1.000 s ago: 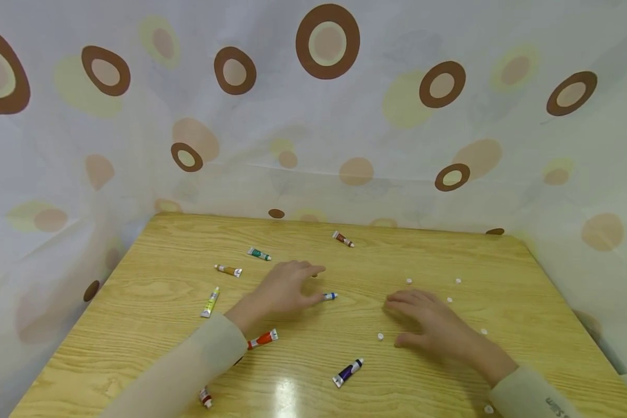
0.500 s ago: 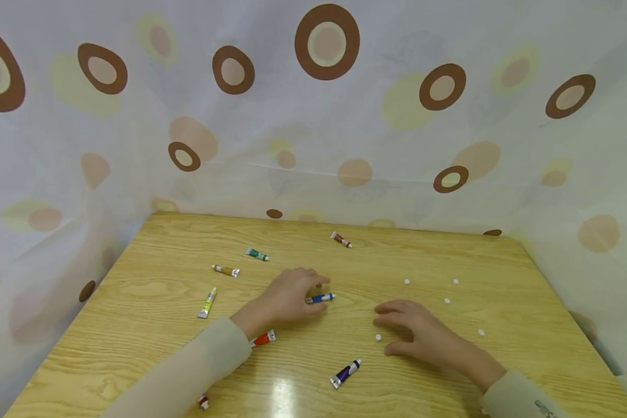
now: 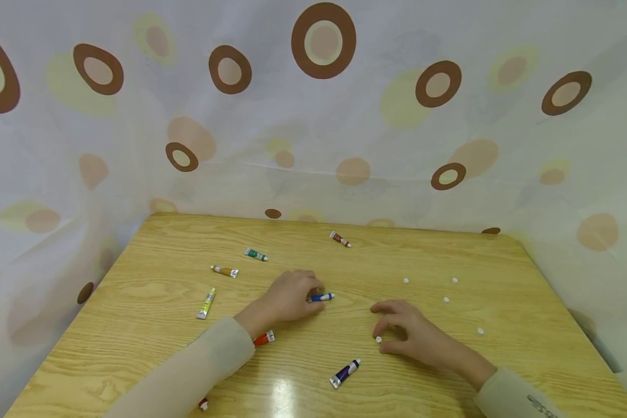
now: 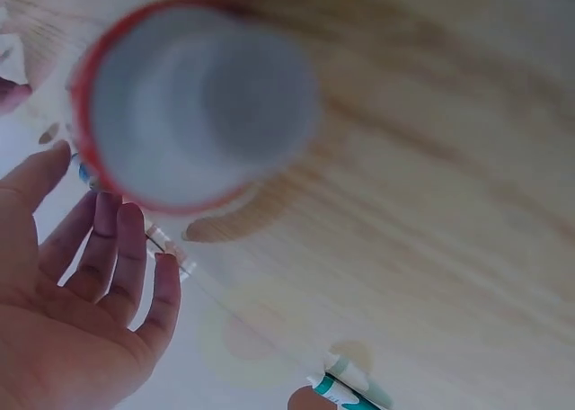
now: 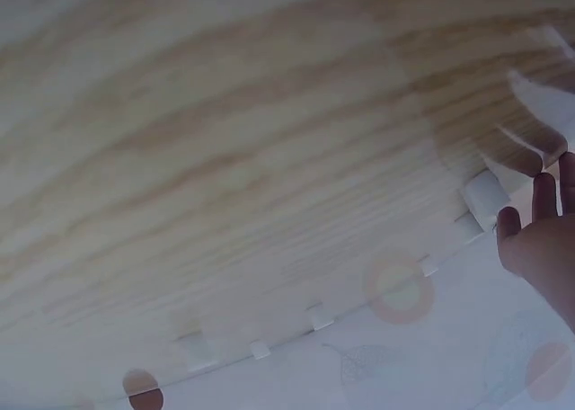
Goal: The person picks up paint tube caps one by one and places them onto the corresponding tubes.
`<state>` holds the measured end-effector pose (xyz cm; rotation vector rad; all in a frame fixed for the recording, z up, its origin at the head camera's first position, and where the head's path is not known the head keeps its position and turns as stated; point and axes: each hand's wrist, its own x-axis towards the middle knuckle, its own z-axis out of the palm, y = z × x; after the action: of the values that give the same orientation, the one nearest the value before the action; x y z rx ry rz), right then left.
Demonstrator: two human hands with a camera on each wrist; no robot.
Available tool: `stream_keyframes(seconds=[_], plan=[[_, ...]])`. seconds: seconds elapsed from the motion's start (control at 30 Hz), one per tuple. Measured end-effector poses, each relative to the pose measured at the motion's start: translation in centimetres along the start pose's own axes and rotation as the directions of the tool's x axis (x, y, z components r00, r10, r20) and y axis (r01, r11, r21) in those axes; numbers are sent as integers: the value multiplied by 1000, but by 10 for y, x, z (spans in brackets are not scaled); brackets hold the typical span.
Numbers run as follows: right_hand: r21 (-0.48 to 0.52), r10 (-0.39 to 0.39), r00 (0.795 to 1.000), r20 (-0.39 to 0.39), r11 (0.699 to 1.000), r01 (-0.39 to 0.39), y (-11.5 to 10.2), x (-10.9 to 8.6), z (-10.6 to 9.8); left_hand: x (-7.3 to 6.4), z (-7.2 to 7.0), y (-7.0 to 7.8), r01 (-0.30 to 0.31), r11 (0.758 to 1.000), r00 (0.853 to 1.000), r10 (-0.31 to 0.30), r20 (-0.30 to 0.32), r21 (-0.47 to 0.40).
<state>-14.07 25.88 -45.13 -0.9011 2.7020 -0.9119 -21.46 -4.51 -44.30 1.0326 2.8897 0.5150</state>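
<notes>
My left hand (image 3: 287,297) curls over a small blue paint tube (image 3: 321,298), its thumb and index finger on either side of it. In the left wrist view the blue tube (image 4: 88,174) shows between the thumb and fingertips. My right hand (image 3: 415,334) pinches a small white cap (image 3: 378,339) at the tips of thumb and index finger, low over the table. In the right wrist view the white cap (image 5: 485,197) appears right at the fingertips. A purple paint tube (image 3: 345,373) lies between the hands, nearer the front.
Green (image 3: 255,254), ochre (image 3: 224,271), yellow (image 3: 206,303) and brown (image 3: 340,239) tubes lie on the wooden table (image 3: 162,360). An orange-red tube (image 3: 263,338) and a dark red one (image 3: 204,403) are partly hidden by the left sleeve. Several white caps (image 3: 446,300) lie at right. A patterned curtain (image 3: 313,145) surrounds the table.
The left fingers have drawn back and curled around the blue tube, uncovering more of it. My right hand has moved left and down, its thumb and index finger closing around the white cap.
</notes>
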Motion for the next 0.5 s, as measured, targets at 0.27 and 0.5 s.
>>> stream_keyframes(seconds=[0.27, 0.5], plan=[[20, 11, 1000, -27, 1000, -10, -6, 0, -3, 1, 1, 2, 3, 1000, 1000, -3, -2, 6], [16, 11, 997, -73, 1000, -10, -11, 3, -11, -1, -8, 6, 43, 998, 999, -43, 2, -55]])
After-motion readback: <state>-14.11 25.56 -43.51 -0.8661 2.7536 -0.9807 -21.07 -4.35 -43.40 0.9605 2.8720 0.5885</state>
